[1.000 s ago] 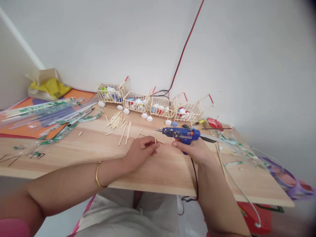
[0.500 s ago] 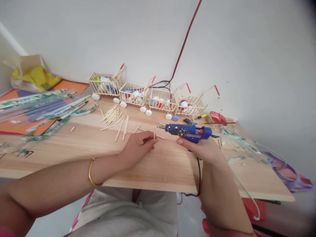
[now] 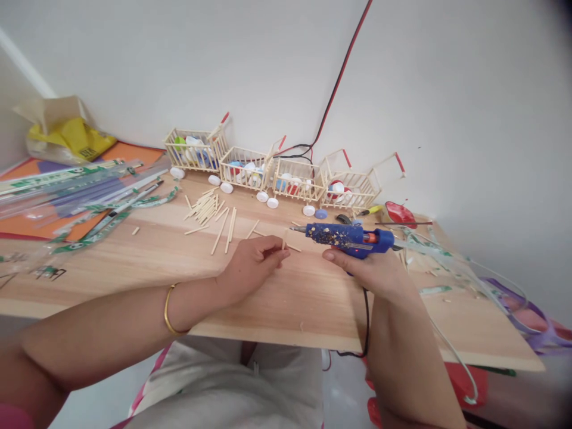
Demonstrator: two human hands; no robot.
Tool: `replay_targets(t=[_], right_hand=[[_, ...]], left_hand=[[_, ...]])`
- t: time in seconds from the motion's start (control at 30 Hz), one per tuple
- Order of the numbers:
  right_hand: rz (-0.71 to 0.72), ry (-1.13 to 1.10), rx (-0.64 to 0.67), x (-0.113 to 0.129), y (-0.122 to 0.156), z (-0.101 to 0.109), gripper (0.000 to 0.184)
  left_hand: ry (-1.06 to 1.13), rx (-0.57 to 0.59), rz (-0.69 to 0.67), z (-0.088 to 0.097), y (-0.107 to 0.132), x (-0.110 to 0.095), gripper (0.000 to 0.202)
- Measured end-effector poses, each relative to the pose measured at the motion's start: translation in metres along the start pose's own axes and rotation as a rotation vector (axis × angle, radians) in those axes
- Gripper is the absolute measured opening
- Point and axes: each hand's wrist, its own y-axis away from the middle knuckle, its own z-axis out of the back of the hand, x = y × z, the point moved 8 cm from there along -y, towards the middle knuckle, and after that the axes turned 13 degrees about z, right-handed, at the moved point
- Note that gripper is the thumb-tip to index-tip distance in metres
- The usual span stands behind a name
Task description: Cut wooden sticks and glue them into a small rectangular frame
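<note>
My left hand (image 3: pixel 257 262) pinches a short wooden stick (image 3: pixel 284 241) upright between thumb and fingers, just above the table. In my right hand (image 3: pixel 379 271) is a blue hot glue gun (image 3: pixel 344 237), speckled with bits, its metal nozzle pointing left. The nozzle tip is close to the upper end of the stick; whether they touch I cannot tell. A clear glue stick (image 3: pixel 413 247) sticks out of the gun's back. Loose wooden sticks (image 3: pixel 205 207) lie in a pile beyond my left hand, with several longer ones (image 3: pixel 230 229) nearer to it.
Several small stick-built carts (image 3: pixel 196 149) with bottle-cap wheels and red handles stand along the wall, caps inside. Packaged plastic strips (image 3: pixel 89 190) and a yellow bag (image 3: pixel 75 140) are at the left. At the right are a red object (image 3: pixel 399 214) and purple scissors-like handles (image 3: pixel 531 322).
The view has shifted slightly, so everything sits a little further right. Both hands keep their grips, and the nozzle stays near the stick's top.
</note>
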Motion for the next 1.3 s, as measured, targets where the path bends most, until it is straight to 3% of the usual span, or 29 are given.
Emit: replay_targets(t=[0.53,0.83,1.0,1.17,1.3], right_hand=[[0.057,0.062,0.045,0.002,-0.002,-0.003,0.028],[0.032,0.047,0.059,0.001,-0.001,0.0,0.025],[-0.006,0.038,0.014,-0.009,0.0,0.005,0.028],[-0.054,-0.08,0.002,-0.028,0.003,0.006,0.031],[-0.025,-0.096,0.042,-0.028,0.004,0.001,0.033]], left_hand=[[-0.06,-0.012,-0.014,0.0,0.0,-0.003,0.022],[-0.243,-0.063,-0.103,0.005,0.002,-0.012,0.027],[-0.255,-0.096,-0.166,0.011,0.003,-0.018,0.025],[-0.221,-0.089,-0.12,0.014,0.001,-0.016,0.024],[-0.221,-0.084,-0.118,0.013,0.0,-0.015,0.024]])
